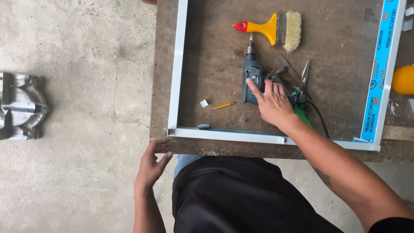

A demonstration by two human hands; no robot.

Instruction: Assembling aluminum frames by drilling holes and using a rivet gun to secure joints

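Your right hand is lying flat with fingers spread on the teal electric drill, which is resting inside the white aluminium frame on the worn brown workbench; your left hand is touching the bench's near edge, just below the frame's corner. A yellow brush with a red handle tip is lying beyond the drill; a pencil is sitting to its left; pliers are lying just beside your right hand.

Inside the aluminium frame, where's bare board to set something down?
Free: the top-left patch between the white aluminium frame and the yellow-handled brush; also the right strip between the pliers and the frame's blue-taped rail. Crowded: centre, where the right hand rests on the teal electric drill.
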